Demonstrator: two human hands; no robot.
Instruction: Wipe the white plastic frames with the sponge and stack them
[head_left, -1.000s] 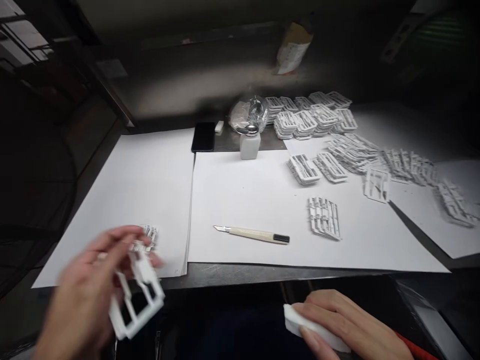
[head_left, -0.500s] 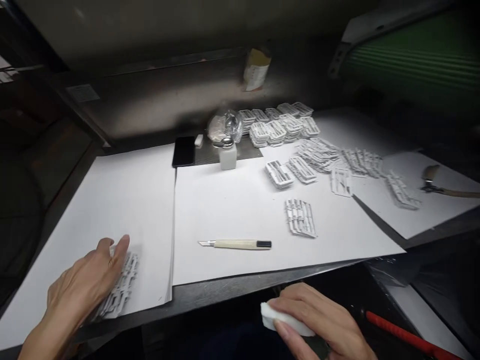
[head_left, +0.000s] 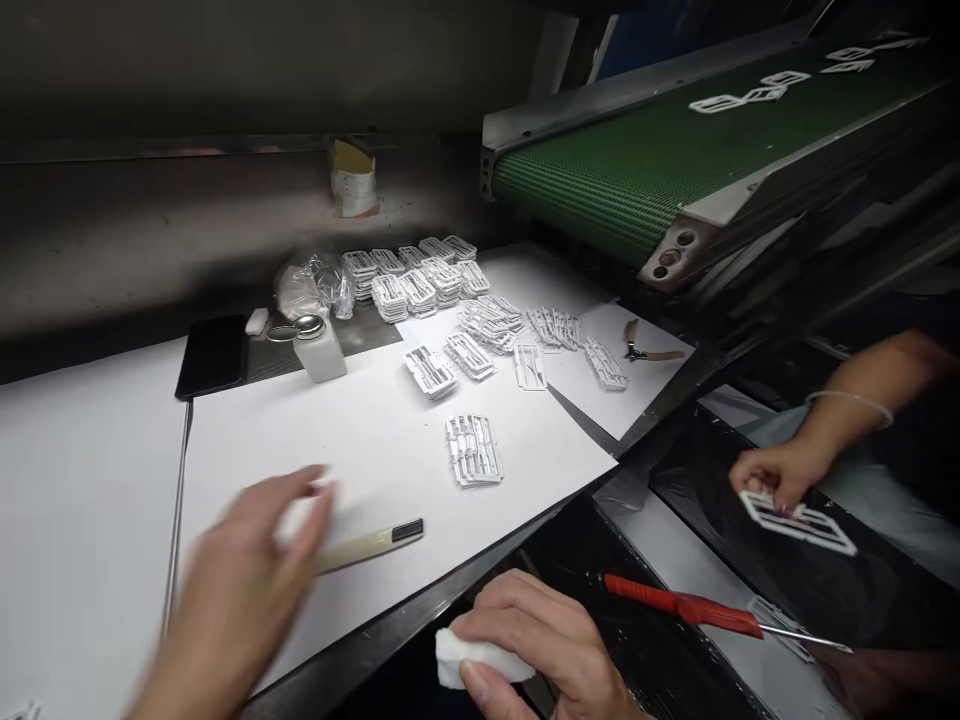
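- Far left, white paper sheets [head_left: 90, 470] cover the bench, and a black phone [head_left: 212, 357] lies flat at their back edge
- Here's the left hand [head_left: 240, 590], blurred, fingers spread low over the paper and covering the blade end of the craft knife [head_left: 367, 545]; whether it grips the knife or only hangs over it, I cannot tell
- The knife itself lies flat on the middle sheet near the front edge, black cap end pointing right
- Behind it, a small white dispenser bottle [head_left: 320, 350] stands upright just right of the phone, with a crumpled clear bag [head_left: 309, 285] at its back
- Down front, below the bench edge, the right hand [head_left: 544, 640] is clenched round a white pad [head_left: 472, 662], thumb pressed on top (one end of the pad pokes out to the left)
- Centre, a short stack of white plastic frames [head_left: 474, 450] sits alone on the paper; many more piles [head_left: 420, 280] crowd the back
- Cutters [head_left: 649, 350] rest on the rightmost sheet
- A red-handled screwdriver [head_left: 686, 605] lies on the dark lower surface, right of the hand with the pad
- Up right, a green conveyor belt [head_left: 637, 170] carries a few white frames
- Far right, a co-worker's hand [head_left: 772, 478] pinches a single white frame [head_left: 802, 527]
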